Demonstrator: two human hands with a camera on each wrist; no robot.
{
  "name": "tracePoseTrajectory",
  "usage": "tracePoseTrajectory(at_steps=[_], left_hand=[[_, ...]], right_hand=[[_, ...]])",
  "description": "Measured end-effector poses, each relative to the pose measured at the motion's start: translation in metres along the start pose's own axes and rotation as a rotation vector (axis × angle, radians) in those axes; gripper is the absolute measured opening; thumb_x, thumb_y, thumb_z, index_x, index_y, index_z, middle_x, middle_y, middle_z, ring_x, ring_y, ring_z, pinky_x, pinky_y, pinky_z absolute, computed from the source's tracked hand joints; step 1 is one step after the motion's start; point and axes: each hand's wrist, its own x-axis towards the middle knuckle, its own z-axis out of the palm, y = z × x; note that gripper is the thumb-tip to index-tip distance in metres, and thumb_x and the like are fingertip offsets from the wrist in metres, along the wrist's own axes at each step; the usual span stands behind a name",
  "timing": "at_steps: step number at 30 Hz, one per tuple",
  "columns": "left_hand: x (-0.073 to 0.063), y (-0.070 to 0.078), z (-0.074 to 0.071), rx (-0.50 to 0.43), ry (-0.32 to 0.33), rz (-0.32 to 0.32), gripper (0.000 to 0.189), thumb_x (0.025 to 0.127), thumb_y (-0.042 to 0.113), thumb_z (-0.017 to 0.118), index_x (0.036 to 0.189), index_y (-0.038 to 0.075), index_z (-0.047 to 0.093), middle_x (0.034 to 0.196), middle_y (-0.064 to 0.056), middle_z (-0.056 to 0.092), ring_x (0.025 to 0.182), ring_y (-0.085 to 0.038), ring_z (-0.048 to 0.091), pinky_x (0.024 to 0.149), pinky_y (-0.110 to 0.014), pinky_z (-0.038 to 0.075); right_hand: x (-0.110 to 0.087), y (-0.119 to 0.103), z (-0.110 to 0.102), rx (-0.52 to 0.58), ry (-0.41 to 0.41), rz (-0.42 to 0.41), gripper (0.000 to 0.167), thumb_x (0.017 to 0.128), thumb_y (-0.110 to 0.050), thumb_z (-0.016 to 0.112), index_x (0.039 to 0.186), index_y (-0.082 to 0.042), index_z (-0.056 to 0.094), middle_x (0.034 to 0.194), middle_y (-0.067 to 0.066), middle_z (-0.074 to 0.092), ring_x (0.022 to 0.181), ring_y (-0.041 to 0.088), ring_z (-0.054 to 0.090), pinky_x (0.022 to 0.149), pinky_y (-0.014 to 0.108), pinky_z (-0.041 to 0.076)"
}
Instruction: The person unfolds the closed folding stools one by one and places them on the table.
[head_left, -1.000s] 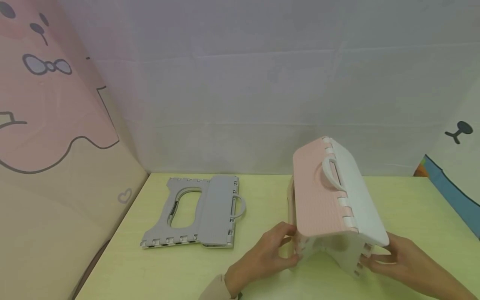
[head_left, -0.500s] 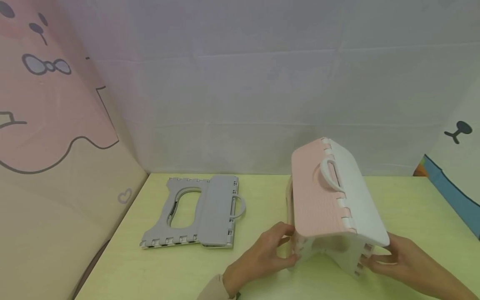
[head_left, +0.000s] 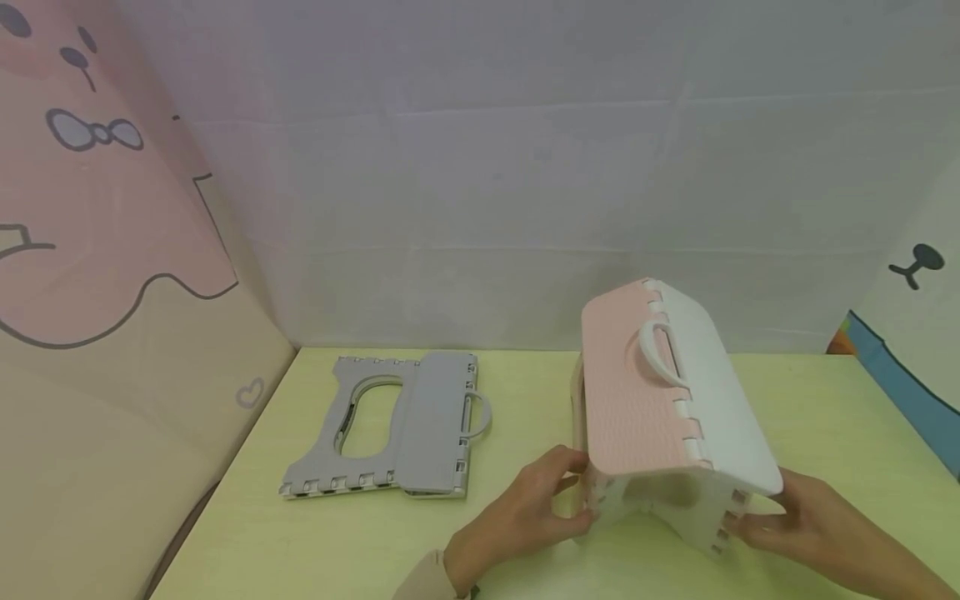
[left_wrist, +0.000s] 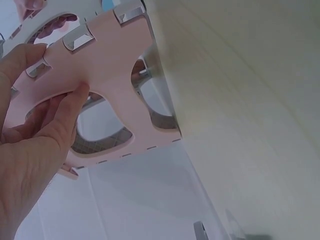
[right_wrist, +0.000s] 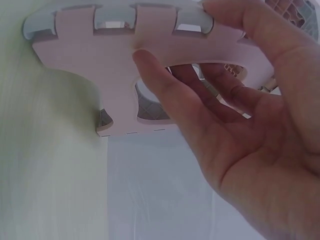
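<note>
A pink and white folding step stool [head_left: 637,400] stands partly unfolded at the right of the table, its two top panels sloping from a hinged ridge like a roof. A white carry handle [head_left: 654,354] sticks up beside that ridge. My left hand [head_left: 528,517] grips the stool's left side; in the left wrist view its fingers pass through the cutout of a pink leg panel [left_wrist: 117,85]. On the opposite side my right hand [head_left: 810,521] holds the other leg panel [right_wrist: 115,70], thumb against its face and fingers inside the cutout. The stool's inner parts are mostly hidden.
A grey folding stool [head_left: 431,417] lies folded flat on the left of the pale yellow table [head_left: 337,550], its loop handle toward the right. A light cloth [head_left: 480,183] hangs behind the table, with printed cloths at both sides.
The stool's ridge has shifted very slightly left and lower. Both hands keep their hold on its sides, and the grey stool has not moved.
</note>
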Motion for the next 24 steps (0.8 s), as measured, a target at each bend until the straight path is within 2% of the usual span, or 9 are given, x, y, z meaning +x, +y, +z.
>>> tracePoseTrajectory(at_steps=[11, 18, 24], left_hand=[[0.0012, 0.0015, -0.0018, -0.018, -0.016, -0.034, 0.049, 0.085, -0.013, 0.074, 0.127, -0.005, 0.05, 0.123, -0.016, 0.057, 0.124, -0.023, 0.059, 0.104, -0.022, 0.049], [0.0007, 0.0006, -0.0026, 0.001, -0.015, -0.006, 0.048, 0.085, -0.013, 0.074, 0.126, -0.005, 0.05, 0.122, -0.016, 0.058, 0.122, -0.023, 0.06, 0.104, -0.023, 0.049], [0.001, 0.001, -0.0032, 0.0, -0.021, -0.041, 0.048, 0.086, -0.01, 0.075, 0.127, -0.003, 0.051, 0.122, -0.014, 0.058, 0.122, -0.02, 0.059, 0.103, -0.021, 0.049]], right_hand=[[0.0011, -0.0004, -0.002, 0.01, -0.006, -0.028, 0.064, 0.089, 0.004, 0.076, 0.145, -0.012, 0.052, 0.138, -0.034, 0.048, 0.116, -0.012, 0.052, 0.072, 0.031, 0.064], [0.0006, 0.0005, -0.0033, 0.013, -0.011, -0.05, 0.065, 0.088, 0.007, 0.076, 0.146, -0.011, 0.051, 0.139, -0.033, 0.049, 0.117, -0.011, 0.052, 0.072, 0.031, 0.064], [-0.0013, 0.0014, -0.0045, -0.007, -0.013, 0.02, 0.063, 0.091, -0.001, 0.077, 0.147, -0.011, 0.05, 0.139, -0.035, 0.047, 0.117, -0.012, 0.051, 0.074, 0.033, 0.064]])
